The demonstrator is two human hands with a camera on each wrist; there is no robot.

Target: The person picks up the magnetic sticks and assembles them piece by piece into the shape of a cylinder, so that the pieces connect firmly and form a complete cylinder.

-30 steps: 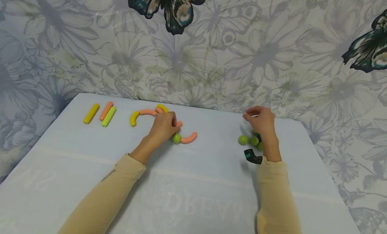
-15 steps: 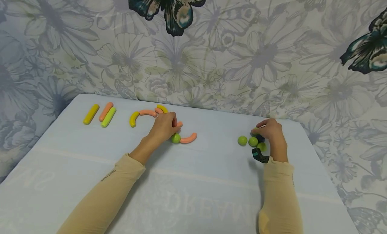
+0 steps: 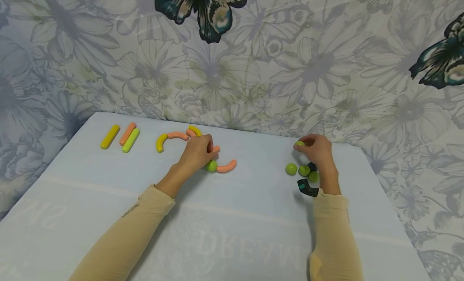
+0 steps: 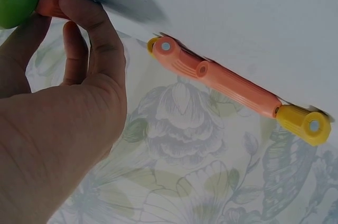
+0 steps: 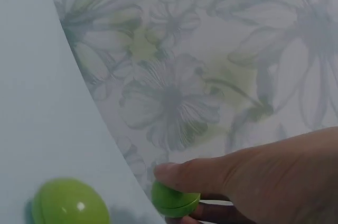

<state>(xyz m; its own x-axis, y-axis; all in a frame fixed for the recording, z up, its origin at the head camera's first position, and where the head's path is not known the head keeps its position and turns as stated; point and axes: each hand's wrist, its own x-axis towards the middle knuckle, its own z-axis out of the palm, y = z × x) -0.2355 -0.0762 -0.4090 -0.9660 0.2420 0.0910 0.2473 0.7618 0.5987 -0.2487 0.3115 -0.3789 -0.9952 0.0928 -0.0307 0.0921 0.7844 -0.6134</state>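
My left hand (image 3: 197,152) pinches a short orange magnetic stick (image 4: 51,3) between thumb and fingers, at the middle of the table. A green ball (image 3: 212,166) sits against this stick, with a curved orange stick (image 3: 227,166) reaching right from the ball. Farther right, my right hand (image 3: 318,151) grips another green ball (image 5: 174,201) by thumb and fingertips, raised above the tabletop. Below it lie more green balls (image 3: 291,169) and a dark ball (image 3: 312,166), partly covered by the wrist.
A row of curved sticks, yellow (image 3: 161,143) and orange (image 3: 177,135), lies left of my left hand. Straight yellow (image 3: 110,136), orange (image 3: 127,133) and light green (image 3: 130,140) sticks lie at the far left. A flower-patterned cloth (image 3: 253,83) backs the white table (image 3: 232,216).
My right hand reached down to the group of balls, took a green one and lifted it up and to the left. My left hand has stayed in place.
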